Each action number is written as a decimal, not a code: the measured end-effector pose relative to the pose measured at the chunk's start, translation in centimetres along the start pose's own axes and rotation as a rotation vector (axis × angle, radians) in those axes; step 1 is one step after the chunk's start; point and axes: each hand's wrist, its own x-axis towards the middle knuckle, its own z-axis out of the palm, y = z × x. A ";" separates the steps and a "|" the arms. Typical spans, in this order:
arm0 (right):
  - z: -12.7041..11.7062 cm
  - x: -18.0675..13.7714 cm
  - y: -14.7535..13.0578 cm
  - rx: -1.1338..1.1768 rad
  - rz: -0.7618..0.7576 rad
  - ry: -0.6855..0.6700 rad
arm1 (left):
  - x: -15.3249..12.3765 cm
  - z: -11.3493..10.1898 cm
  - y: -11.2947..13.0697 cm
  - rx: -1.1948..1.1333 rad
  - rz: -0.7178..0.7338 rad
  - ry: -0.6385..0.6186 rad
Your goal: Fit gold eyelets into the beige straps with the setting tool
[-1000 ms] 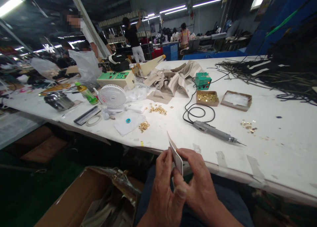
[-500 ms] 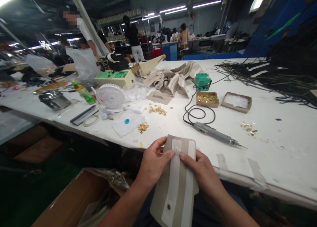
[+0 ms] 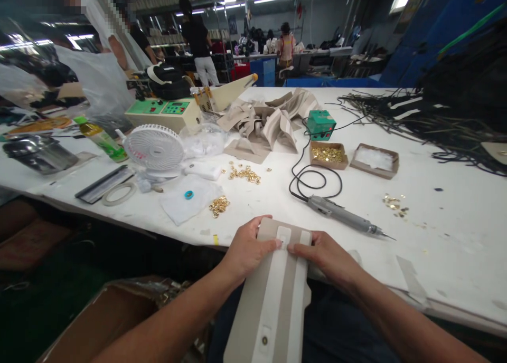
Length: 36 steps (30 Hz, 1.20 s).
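Note:
A beige flat panel [image 3: 253,299] with two pale lengthwise strips lies between my hands, over my lap at the table's front edge. My left hand [image 3: 247,249] grips its upper left side, thumb pressed beside a small dark hole in the strip. On the upper right side, my right hand [image 3: 327,252] holds the panel with its thumb close to the same hole. Fingers of both hands are partly hidden beneath it. A round metal fitting [image 3: 265,341] sits near the panel's lower end. Beyond my right hand, a grey electric screwdriver [image 3: 343,215] rests on the table.
Gold rings [image 3: 219,207] lie in small piles on the white table [image 3: 269,204]. Behind stand a white fan [image 3: 154,149], stacked beige pieces [image 3: 269,123], a green power box [image 3: 320,125] and a carton of gold parts [image 3: 328,155]. An open cardboard box [image 3: 99,315] is at lower left.
The camera view has shifted, so the table items at left appear farther left. The panel is more stretched out toward me, and both hands still hold its upper end, thumbs near the hole.

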 end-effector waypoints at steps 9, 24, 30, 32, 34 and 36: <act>-2.9 4.4 -1.9 -0.469 0.067 0.052 | 4.6 0.4 -0.9 0.385 0.073 -0.014; -3.0 6.7 -2.6 -0.734 0.153 0.056 | 5.3 0.6 -1.3 0.754 0.276 0.045; -3.0 6.5 -2.8 -0.697 0.110 0.096 | 5.6 -0.4 -2.3 0.894 0.685 -0.065; -3.0 6.2 -3.1 -0.678 0.098 0.108 | 6.1 -0.5 -2.7 0.890 0.692 -0.082; -3.1 6.1 -3.3 -0.670 0.073 0.119 | 6.7 -0.6 -3.1 0.890 0.686 -0.056; -3.0 5.9 -3.3 -0.692 0.023 0.153 | 7.3 -0.7 -3.4 0.884 0.698 -0.043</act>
